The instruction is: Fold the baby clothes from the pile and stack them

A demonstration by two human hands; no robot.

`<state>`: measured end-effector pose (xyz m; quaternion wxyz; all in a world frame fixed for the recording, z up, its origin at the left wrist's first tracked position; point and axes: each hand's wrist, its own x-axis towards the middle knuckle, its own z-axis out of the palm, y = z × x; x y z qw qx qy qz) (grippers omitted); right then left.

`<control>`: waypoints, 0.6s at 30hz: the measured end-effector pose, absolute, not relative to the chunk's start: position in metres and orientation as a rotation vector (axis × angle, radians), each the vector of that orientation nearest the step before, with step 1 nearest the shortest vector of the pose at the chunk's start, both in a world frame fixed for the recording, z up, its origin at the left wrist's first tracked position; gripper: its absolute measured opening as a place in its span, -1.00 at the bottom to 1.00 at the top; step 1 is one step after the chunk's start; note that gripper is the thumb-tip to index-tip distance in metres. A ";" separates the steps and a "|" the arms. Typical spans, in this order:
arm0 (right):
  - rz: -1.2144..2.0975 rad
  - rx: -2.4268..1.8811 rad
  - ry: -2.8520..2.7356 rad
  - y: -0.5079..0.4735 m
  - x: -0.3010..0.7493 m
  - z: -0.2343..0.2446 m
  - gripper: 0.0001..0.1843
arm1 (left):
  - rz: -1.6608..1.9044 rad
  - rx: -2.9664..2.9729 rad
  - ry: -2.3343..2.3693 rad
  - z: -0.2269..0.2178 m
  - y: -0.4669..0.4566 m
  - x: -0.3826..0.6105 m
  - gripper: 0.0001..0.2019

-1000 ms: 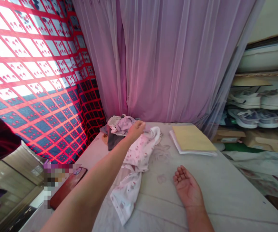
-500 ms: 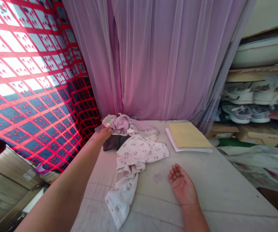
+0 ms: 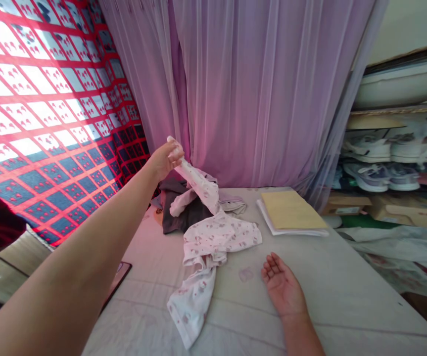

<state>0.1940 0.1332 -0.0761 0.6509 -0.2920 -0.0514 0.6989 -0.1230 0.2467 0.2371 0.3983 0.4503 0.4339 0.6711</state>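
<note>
My left hand is raised above the far left of the bed, its fingers closed on one end of a white printed garment. From the hand, the cloth slopes down to the right onto the bed. Its rest lies crumpled along the middle, with one sleeve or leg stretched toward me. Behind and below the lifted part is a dark grey garment. My right hand rests palm up on the sheet, right of the white garment, fingers loosely curled and holding nothing.
A yellow folder lies on white papers at the bed's far right. Purple curtains hang behind the bed. A red-patterned cloth hangs left. Shelves of shoes stand right. A flat dark-edged object is partly behind my left forearm.
My left hand has risen from the clothes pile, pulling up an end of the white printed garment. More of the dark grey garment shows. My right hand stays put.
</note>
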 end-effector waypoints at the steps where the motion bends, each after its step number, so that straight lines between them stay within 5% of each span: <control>1: 1.585 -0.659 -0.122 0.133 0.194 -0.077 -0.73 | 1.652 1.102 1.161 0.238 0.246 -0.119 -0.81; 9: 1.568 -0.650 -0.177 0.135 0.196 -0.082 -0.76 | 1.902 1.406 0.918 0.292 0.221 -0.106 -0.70; 15: 1.578 -0.658 -0.109 0.133 0.193 -0.072 -0.76 | 0.797 1.509 1.421 0.241 0.201 -0.090 -0.61; 18: 1.572 -0.662 -0.114 0.133 0.193 -0.072 -0.76 | 0.797 1.508 1.297 0.217 0.197 -0.083 -0.63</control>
